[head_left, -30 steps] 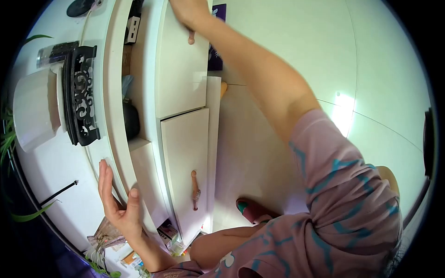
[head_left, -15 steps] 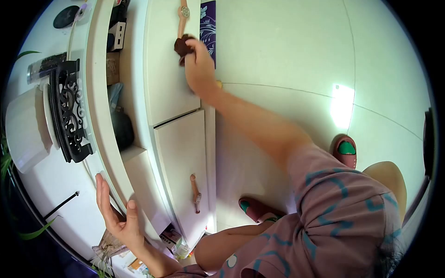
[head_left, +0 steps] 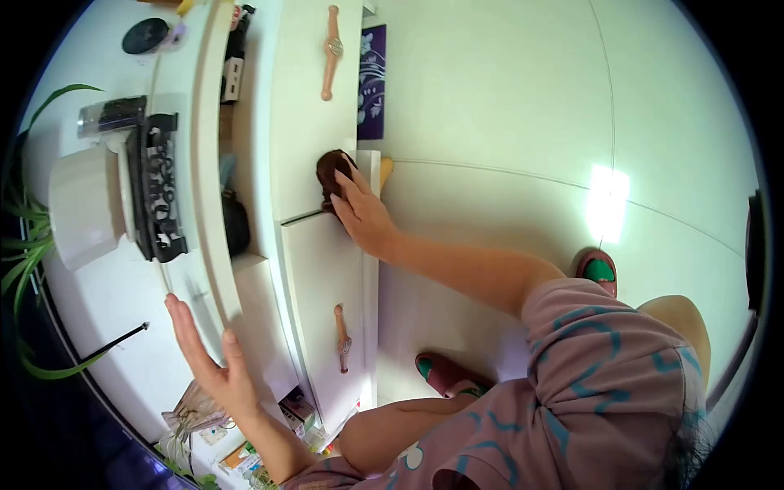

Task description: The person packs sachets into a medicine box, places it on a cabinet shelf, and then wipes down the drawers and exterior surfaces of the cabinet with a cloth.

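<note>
A dark brown cloth [head_left: 333, 173] lies bunched against the white drawer front [head_left: 314, 122], close to the gap between two fronts. My right hand [head_left: 363, 214] presses on the cloth with its fingers over it. At the lower left, my left hand [head_left: 214, 359] has its fingers stretched and thumb apart, beside the cabinet's top edge; it holds nothing. One pinkish handle [head_left: 331, 53] shows above the cloth, and another handle [head_left: 342, 339] is on the lower front.
On the cabinet top are a white pot [head_left: 86, 208], a black carved stand [head_left: 163, 188] and a black round object [head_left: 145, 36]. An open shelf holds a white socket block [head_left: 233, 79]. A purple patterned panel [head_left: 372, 82] stands beyond the drawers. Slippered feet are on the floor.
My right hand has moved with the brown cloth down the drawer front, away from the upper handle toward the gap. My left hand stays near the cabinet edge, fingers still spread.
</note>
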Action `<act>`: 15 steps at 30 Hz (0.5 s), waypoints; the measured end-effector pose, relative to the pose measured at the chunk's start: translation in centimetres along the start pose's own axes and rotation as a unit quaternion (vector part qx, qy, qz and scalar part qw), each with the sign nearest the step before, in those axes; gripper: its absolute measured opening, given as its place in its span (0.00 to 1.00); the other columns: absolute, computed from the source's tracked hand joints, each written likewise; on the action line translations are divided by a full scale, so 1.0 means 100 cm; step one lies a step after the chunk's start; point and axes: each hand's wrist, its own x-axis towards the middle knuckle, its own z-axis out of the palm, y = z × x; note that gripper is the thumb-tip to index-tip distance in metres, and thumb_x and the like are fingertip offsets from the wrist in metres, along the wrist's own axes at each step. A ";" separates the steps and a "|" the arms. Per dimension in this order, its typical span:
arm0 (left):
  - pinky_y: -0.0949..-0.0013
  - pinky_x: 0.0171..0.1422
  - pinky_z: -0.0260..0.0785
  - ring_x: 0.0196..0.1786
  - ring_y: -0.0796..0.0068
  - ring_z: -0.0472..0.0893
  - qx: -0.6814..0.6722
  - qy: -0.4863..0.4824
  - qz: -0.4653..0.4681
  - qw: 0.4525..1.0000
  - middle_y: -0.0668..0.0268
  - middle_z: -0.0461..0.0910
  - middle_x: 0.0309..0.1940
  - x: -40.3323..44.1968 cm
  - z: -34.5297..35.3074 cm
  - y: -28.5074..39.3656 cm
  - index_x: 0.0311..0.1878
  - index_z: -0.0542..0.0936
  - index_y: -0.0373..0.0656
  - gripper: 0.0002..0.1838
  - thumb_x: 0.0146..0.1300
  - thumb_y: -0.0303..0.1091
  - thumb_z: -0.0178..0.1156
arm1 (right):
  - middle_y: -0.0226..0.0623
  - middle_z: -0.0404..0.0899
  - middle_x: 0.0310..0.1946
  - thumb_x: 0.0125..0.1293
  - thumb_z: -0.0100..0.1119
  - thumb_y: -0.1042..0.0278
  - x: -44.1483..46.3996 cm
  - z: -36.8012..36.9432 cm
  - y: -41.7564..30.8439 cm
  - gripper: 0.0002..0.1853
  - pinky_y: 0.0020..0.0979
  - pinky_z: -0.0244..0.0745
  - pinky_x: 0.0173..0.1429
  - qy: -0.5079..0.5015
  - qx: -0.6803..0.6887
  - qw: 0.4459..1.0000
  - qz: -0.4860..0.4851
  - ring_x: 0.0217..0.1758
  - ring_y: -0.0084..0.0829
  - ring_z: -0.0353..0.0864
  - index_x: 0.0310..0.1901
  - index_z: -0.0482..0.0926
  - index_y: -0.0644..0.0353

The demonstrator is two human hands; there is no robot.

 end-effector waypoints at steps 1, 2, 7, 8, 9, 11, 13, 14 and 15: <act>0.52 0.83 0.46 0.81 0.51 0.56 0.064 -0.009 0.006 0.998 0.51 0.59 0.79 -0.002 -0.001 0.003 0.75 0.66 0.39 0.32 0.70 0.35 0.61 | 0.52 0.52 0.78 0.76 0.48 0.65 0.002 -0.004 0.000 0.23 0.39 0.56 0.79 -0.028 -0.017 0.999 0.022 0.79 0.52 0.56 0.68 0.67 0.69; 0.49 0.82 0.48 0.81 0.47 0.56 0.165 -0.029 0.064 0.984 0.49 0.61 0.78 -0.003 -0.004 0.007 0.75 0.67 0.39 0.32 0.70 0.37 0.61 | 0.51 0.48 0.80 0.77 0.47 0.63 0.004 -0.007 -0.001 0.26 0.39 0.55 0.80 -0.060 -0.034 0.997 0.043 0.80 0.52 0.54 0.70 0.65 0.70; 0.47 0.82 0.46 0.81 0.43 0.55 0.110 -0.159 0.185 0.964 0.49 0.61 0.77 0.057 -0.010 0.058 0.75 0.66 0.40 0.35 0.67 0.39 0.63 | 0.40 0.44 0.82 0.79 0.43 0.59 0.007 -0.009 -0.017 0.30 0.32 0.57 0.78 -0.070 0.116 0.984 0.118 0.79 0.39 0.58 0.73 0.60 0.74; 0.46 0.82 0.46 0.80 0.43 0.56 0.107 -0.180 0.220 0.953 0.49 0.62 0.77 0.075 -0.004 0.063 0.75 0.67 0.40 0.36 0.65 0.39 0.63 | 0.40 0.44 0.82 0.79 0.43 0.59 0.007 -0.005 -0.016 0.30 0.32 0.57 0.78 -0.072 0.122 0.983 0.118 0.79 0.39 0.58 0.73 0.60 0.74; 0.46 0.82 0.46 0.80 0.43 0.56 0.111 -0.181 0.220 0.952 0.49 0.62 0.77 0.090 0.005 0.063 0.75 0.67 0.40 0.36 0.65 0.39 0.63 | 0.39 0.44 0.82 0.79 0.43 0.59 0.007 -0.001 -0.009 0.30 0.31 0.60 0.76 -0.042 0.197 0.971 0.131 0.78 0.38 0.59 0.73 0.60 0.75; 0.41 0.80 0.49 0.77 0.50 0.65 0.153 -0.222 0.267 0.925 0.58 0.70 0.73 0.112 0.021 0.056 0.71 0.74 0.46 0.33 0.61 0.38 0.67 | 0.37 0.44 0.82 0.79 0.43 0.59 0.009 0.003 -0.003 0.30 0.31 0.63 0.75 -0.013 0.272 0.951 0.145 0.77 0.37 0.60 0.73 0.60 0.75; 0.40 0.81 0.47 0.77 0.53 0.65 0.172 -0.247 0.294 0.907 0.62 0.71 0.72 0.119 0.022 0.048 0.69 0.76 0.49 0.31 0.61 0.37 0.67 | 0.35 0.43 0.81 0.80 0.43 0.64 0.011 0.008 0.000 0.27 0.30 0.68 0.71 0.019 0.292 0.942 0.165 0.75 0.35 0.63 0.72 0.61 0.76; 0.39 0.81 0.45 0.77 0.56 0.66 0.188 -0.270 0.323 0.887 0.65 0.73 0.71 0.121 0.022 0.046 0.67 0.78 0.52 0.29 0.60 0.36 0.67 | 0.35 0.43 0.81 0.80 0.43 0.64 0.012 0.010 0.003 0.27 0.30 0.68 0.71 0.012 0.298 0.940 0.168 0.75 0.35 0.63 0.72 0.61 0.76; 0.37 0.82 0.41 0.76 0.58 0.68 0.143 -0.270 0.313 0.899 0.68 0.76 0.69 0.119 0.022 0.044 0.62 0.82 0.55 0.25 0.59 0.35 0.67 | 0.35 0.43 0.81 0.80 0.42 0.66 0.014 0.010 0.004 0.26 0.30 0.70 0.69 0.018 0.283 0.949 0.137 0.74 0.34 0.65 0.71 0.62 0.76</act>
